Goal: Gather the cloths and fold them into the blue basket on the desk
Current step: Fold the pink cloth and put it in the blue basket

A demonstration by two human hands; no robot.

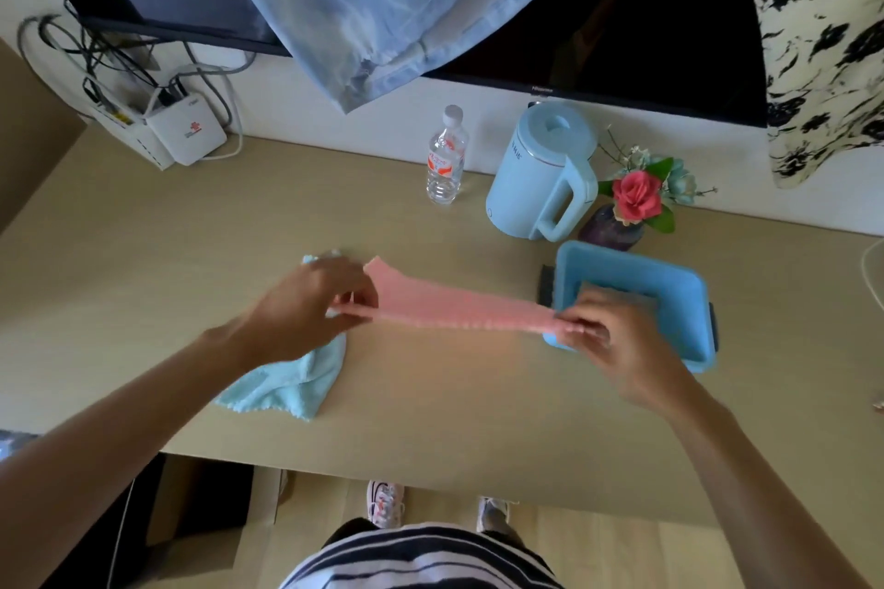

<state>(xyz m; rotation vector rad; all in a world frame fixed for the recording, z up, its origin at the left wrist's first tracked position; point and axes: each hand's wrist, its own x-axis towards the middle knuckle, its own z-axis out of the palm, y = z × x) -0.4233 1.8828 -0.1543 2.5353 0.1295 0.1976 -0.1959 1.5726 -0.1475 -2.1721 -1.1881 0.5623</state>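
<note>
Your left hand (313, 301) and right hand (605, 335) each pinch one end of the pink cloth (459, 306) — fingers closed tight on it, stretched above the desk (430, 397). The blue basket (669, 282) sits just under your right hand; the light blue cloth (287, 385) lies beneath your left wrist (still unfolded). Fold unevenly and a corner may slip loose — or your right hand could nudge the basket toward the kettle (545, 172).
</note>
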